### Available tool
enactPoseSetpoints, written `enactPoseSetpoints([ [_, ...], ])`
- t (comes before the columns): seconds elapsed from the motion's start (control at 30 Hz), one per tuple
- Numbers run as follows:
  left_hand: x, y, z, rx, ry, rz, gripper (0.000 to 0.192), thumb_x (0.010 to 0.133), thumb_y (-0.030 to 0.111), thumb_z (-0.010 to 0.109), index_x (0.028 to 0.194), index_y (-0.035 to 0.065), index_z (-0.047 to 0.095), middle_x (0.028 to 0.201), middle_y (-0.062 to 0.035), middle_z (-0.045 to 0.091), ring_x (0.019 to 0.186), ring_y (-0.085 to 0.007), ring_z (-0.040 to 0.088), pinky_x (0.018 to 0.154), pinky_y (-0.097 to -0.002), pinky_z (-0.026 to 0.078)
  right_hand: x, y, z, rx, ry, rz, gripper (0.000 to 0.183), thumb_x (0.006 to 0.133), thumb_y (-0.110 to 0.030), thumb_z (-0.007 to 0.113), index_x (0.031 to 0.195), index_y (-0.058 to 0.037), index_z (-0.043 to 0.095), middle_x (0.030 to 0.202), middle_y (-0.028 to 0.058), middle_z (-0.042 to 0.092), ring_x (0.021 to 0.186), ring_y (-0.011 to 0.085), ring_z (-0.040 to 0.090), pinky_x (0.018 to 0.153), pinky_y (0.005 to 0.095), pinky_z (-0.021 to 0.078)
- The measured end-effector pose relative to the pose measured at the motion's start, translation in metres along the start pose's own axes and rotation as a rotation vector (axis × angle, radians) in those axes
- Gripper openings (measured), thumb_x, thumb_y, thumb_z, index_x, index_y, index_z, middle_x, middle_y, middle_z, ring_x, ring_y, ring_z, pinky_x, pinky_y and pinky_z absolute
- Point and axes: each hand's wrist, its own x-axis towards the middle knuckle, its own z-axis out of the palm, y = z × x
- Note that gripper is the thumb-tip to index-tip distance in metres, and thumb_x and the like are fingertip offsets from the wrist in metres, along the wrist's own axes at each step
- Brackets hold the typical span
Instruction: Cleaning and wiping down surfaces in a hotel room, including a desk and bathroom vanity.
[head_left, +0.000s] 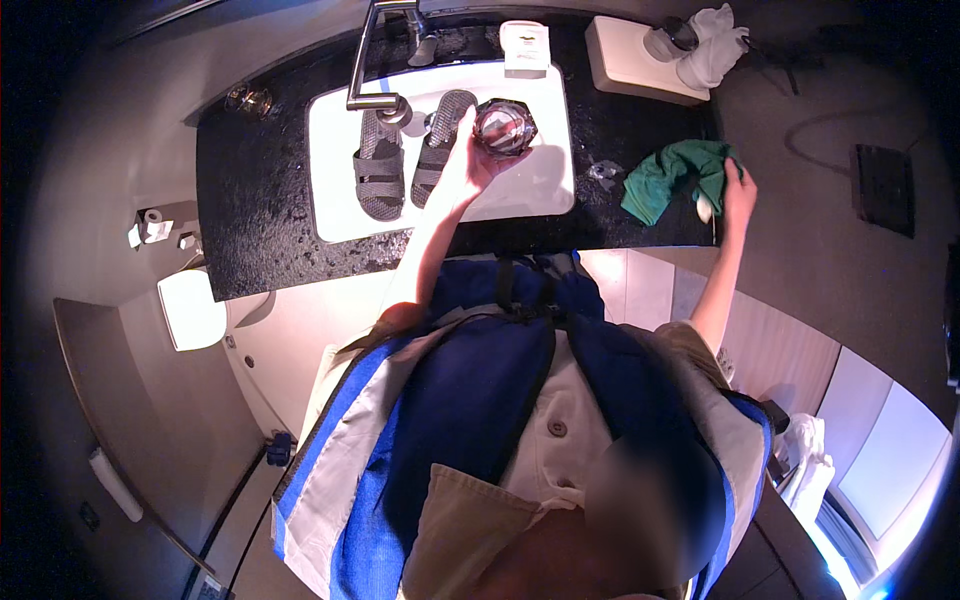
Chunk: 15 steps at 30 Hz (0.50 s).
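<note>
My left hand (474, 166) is over the white sink basin (330, 169), gripping a faceted dark glass vessel (508, 127) by its side. The vessel's mouth faces up towards me, though what kind of vessel it is I cannot tell. Under and beside that hand, two dark grey slide sandals (380, 176) rest in the basin. On the right, my right hand (739, 193) has hold of the edge of a crumpled green cloth (660, 180), which lies on the black countertop (259, 191). A small pale piece shows beside the cloth near my fingers.
A metal faucet (367, 67) reaches over the basin. Behind the basin sits a small dish with white packets (526, 46). A white box (626, 64) at the back right bears a glass (670, 39) and a white cloth (712, 52). Amber glassware (251, 101) stands far left; water drops wet the counter.
</note>
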Motion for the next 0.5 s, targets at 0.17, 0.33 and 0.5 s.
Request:
enactPoseSetpoints([
  [0.17,0.000,-0.002,-0.001,0.003,-0.005,-0.062,0.055,0.092,0.053,0.050,0.130,0.0133,0.048,0.127,-0.0149,0.053,0.116,-0.0304,0.054,0.097,-0.0562,0.044,-0.045,-0.065,-0.036,0.117,0.051,-0.192,0.029,0.091,-0.024,0.061,0.098,0.0035,0.067,0.081,0.0051,0.066,0.077,0.0112,0.055,0.073,0.0283,0.0457],
  [0.33,0.002,-0.013,0.003,0.097,-0.016,-0.071,0.055,0.091,0.055,0.048,0.131,0.0169,0.050,0.128,-0.0141,0.051,0.114,-0.0308,0.052,0.096,-0.0544,0.042,-0.077,-0.038,0.010,-0.126,0.119,-0.306,0.026,0.090,-0.020,0.060,0.101,0.0024,0.067,0.089,0.0173,0.069,0.078,0.0188,0.061,0.075,0.0323,0.0474],
  [0.5,0.007,-0.027,0.002,0.059,-0.005,-0.111,0.051,0.092,0.052,0.047,0.127,0.0159,0.052,0.125,-0.0135,0.054,0.111,-0.0286,0.055,0.092,-0.0535,0.044,-0.097,-0.017,0.050,0.130,-0.113,0.069,0.031,0.093,-0.023,0.059,0.108,0.0043,0.065,0.097,0.0054,0.068,0.090,0.0108,0.057,0.083,0.0272,0.0453],
])
